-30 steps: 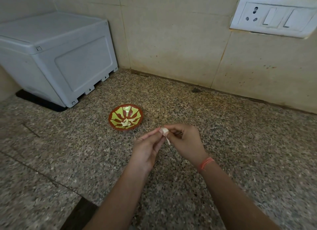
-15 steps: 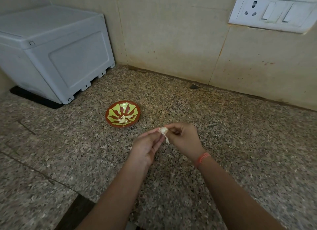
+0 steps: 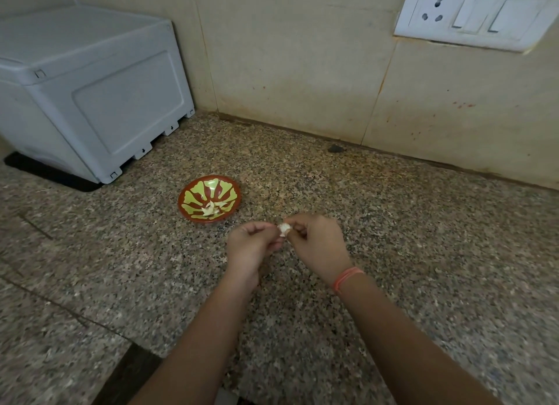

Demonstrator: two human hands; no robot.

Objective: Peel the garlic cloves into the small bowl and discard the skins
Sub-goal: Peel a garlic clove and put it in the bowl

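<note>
Garlic clove [image 3: 283, 229] btwn L hand [image 3: 250, 247], R hand [image 3: 318, 247]

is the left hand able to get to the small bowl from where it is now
Probably yes: the small bowl lies just beyond the left hand, with only bare counter between, though that hand is busy pinching the garlic clove.

A pale grey plastic box [image 3: 90, 96] stood on a black mat [image 3: 45, 175] at the far left of the speckled granite worktop [image 3: 423, 253]. A white socket-and-switch plate [image 3: 475, 14] was set in the beige tiled wall [image 3: 302, 57].
</note>
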